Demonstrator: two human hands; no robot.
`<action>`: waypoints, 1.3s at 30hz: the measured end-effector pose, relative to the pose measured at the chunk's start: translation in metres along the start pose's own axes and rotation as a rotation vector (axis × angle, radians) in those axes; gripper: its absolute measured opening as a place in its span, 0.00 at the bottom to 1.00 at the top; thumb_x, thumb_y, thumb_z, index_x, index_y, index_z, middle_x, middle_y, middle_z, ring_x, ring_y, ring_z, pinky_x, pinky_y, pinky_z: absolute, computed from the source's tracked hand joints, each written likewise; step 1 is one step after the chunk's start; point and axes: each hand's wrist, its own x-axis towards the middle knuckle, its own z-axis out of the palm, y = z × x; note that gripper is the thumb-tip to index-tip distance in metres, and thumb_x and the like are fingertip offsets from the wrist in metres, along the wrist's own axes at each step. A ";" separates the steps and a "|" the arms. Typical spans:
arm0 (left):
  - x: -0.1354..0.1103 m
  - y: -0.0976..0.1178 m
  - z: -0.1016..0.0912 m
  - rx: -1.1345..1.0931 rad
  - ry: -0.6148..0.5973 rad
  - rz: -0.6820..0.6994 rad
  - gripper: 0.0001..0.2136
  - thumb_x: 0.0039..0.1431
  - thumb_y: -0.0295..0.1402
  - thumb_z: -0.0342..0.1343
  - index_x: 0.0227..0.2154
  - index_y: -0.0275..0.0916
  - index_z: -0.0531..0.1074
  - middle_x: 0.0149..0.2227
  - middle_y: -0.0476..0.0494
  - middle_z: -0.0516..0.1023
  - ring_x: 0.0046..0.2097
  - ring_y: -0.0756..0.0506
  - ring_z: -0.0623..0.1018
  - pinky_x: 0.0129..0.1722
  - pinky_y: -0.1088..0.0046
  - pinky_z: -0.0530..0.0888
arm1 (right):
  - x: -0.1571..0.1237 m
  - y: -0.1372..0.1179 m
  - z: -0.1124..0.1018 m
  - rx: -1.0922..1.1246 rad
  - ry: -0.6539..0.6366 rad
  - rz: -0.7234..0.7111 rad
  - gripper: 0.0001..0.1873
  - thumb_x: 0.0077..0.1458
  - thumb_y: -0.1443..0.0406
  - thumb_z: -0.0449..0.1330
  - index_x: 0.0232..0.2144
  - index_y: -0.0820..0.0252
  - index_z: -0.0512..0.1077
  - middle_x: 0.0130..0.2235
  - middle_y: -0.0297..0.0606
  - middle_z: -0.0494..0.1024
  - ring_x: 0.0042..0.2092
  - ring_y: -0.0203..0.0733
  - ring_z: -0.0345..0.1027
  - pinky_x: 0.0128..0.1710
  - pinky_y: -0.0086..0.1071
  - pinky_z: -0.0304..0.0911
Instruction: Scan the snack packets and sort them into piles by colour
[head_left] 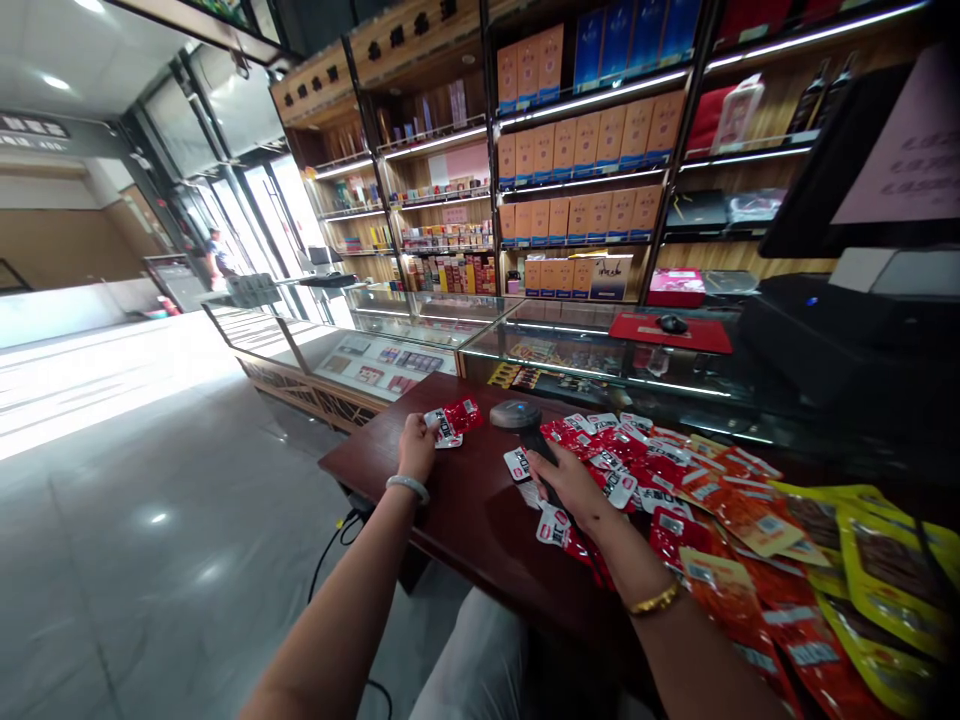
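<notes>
My left hand (417, 447) is closed on the edge of a red and white snack packet (459, 416), near the left side of the dark wooden table (457, 505). A second white packet edge shows just beneath it. In my right hand (568, 482) is a black handheld barcode scanner (517, 414), gripped round its handle, its head pointing left toward the packet. Around and beyond my right hand lie many red and white snack packets (622, 445), heaped loosely. Some are partly hidden under my right hand and forearm.
Orange packets (750, 510) and yellow packets (892, 560) are piled at the right. Behind the table runs a glass display counter (555, 335) with a mouse (672, 324) on a red mat (630, 328). A monitor (810, 190) stands at the right. Cables (326, 560) hang below the table.
</notes>
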 end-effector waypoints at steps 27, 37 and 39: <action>-0.063 0.074 0.051 0.444 -0.551 0.418 0.20 0.55 0.50 0.57 0.44 0.42 0.73 0.48 0.37 0.75 0.54 0.37 0.70 0.56 0.64 0.63 | 0.009 -0.003 -0.016 -0.049 0.184 -0.053 0.18 0.54 0.49 0.59 0.27 0.56 0.64 0.17 0.24 0.65 0.16 0.31 0.57 0.17 0.26 0.56; -0.067 0.075 0.062 0.349 -0.563 0.242 0.29 0.35 0.41 0.70 0.41 0.40 0.66 0.42 0.36 0.76 0.47 0.35 0.76 0.47 0.65 0.68 | 0.010 -0.014 -0.040 -0.016 0.211 -0.060 0.19 0.53 0.48 0.61 0.26 0.56 0.65 0.18 0.26 0.67 0.17 0.32 0.57 0.18 0.28 0.55; -0.059 0.064 0.057 0.239 -0.532 0.153 0.27 0.37 0.35 0.69 0.42 0.40 0.64 0.37 0.39 0.77 0.40 0.38 0.78 0.40 0.66 0.69 | 0.009 -0.015 -0.041 -0.025 0.196 -0.066 0.18 0.54 0.49 0.61 0.27 0.56 0.66 0.19 0.26 0.67 0.17 0.33 0.57 0.18 0.28 0.55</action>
